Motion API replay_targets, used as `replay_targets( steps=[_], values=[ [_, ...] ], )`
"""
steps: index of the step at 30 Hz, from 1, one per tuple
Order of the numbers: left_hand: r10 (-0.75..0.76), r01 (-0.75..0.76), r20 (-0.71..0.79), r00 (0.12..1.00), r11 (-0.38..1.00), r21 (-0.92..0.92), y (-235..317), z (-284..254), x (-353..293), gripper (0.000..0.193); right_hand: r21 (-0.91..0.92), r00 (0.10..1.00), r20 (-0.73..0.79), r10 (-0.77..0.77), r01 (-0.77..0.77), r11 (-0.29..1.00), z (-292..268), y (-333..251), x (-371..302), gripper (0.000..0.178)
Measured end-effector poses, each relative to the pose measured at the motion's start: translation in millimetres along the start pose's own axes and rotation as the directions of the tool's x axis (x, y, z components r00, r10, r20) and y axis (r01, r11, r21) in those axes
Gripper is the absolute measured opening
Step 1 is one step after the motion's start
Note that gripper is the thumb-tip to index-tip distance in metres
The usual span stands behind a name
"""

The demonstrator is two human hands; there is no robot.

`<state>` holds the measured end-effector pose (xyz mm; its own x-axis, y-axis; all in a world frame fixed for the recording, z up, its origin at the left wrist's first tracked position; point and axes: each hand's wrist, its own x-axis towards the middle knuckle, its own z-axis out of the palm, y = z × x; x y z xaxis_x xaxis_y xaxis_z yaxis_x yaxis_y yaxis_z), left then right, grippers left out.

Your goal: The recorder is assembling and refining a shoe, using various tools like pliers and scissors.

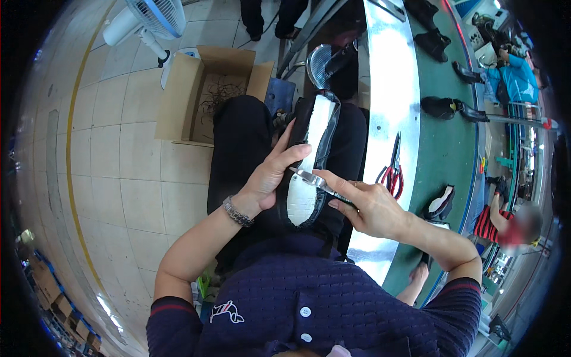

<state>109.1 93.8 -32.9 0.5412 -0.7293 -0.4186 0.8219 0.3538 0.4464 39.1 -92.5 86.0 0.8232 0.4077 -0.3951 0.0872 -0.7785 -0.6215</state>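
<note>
A black shoe upper (302, 203) lies lengthwise across my lap, its white underside facing up and black material folded in around the edge. My left hand (269, 175) grips it from the left side, thumb pressed on the white underside. In my right hand (380, 209) is a hand tool with a silver metal head (313, 179) and a dark handle. The tool's pointed tip rests at the middle of the underside, close to my left thumb. My right fingers partly hide the handle, so its exact kind is unclear.
On the silver ledge (376, 238) to my right lie red-handled pliers (392, 175). Beyond runs a green conveyor belt (439, 149) carrying several black shoes (439, 107). An open cardboard box (172, 113) with dark scraps stands left of my knees, near a fan (156, 18). Other people work across the belt.
</note>
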Motion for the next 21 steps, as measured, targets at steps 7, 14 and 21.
replay_targets(
  steps=[7,14,21],
  values=[
    [-0.040,0.041,-0.010,0.999,0.984,0.171,6,-8,-1,0.088,-0.326,0.987,-0.019,-0.161,0.146,0.934,-68,-27,40,0.062],
    [0.019,-0.027,0.047,0.999,0.984,0.176,13,-7,-2,0.086,-0.645,0.994,0.012,-0.110,0.092,0.759,-69,16,60,0.064],
    [-0.017,0.002,0.054,0.998,0.966,0.259,23,-8,-4,0.091,-0.489,1.000,0.002,-0.005,0.005,0.872,-42,26,55,0.064]
  ],
)
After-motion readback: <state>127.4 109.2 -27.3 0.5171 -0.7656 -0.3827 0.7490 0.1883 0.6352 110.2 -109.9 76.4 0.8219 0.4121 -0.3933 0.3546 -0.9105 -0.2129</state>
